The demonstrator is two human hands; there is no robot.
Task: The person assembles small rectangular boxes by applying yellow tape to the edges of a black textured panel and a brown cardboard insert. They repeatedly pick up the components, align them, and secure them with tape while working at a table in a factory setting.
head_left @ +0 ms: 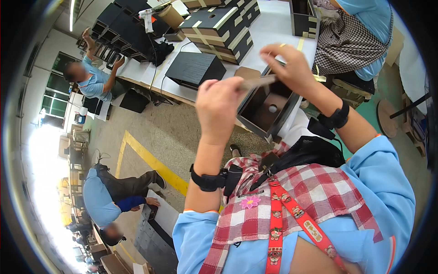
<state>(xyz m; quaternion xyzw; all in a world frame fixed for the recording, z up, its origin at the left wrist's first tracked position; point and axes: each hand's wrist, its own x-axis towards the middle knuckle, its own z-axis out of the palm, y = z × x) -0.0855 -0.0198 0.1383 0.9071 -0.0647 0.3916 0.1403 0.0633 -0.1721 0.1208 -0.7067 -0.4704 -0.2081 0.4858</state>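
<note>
My left hand (218, 107) is raised in front of me, fingers closed on one end of a thin greyish-brown strip (259, 82), perhaps tape; it is blurred. The strip reaches across to my right hand (292, 68), whose bent fingers close near its other end; the exact grip is partly hidden. Beneath both hands an open black box (256, 122) sits at the table's edge, with a round hole in its inner panel. Just left of it on the table lies a closed black box (194, 68).
Black boxes with pale tape (219, 34) are stacked at the back of the white table (269, 23). A heat gun (147, 18) with a cable is further left. A co-worker in a checked apron (351, 43) sits at right; a person (102, 196) bends over dark panels (155, 237) at lower left.
</note>
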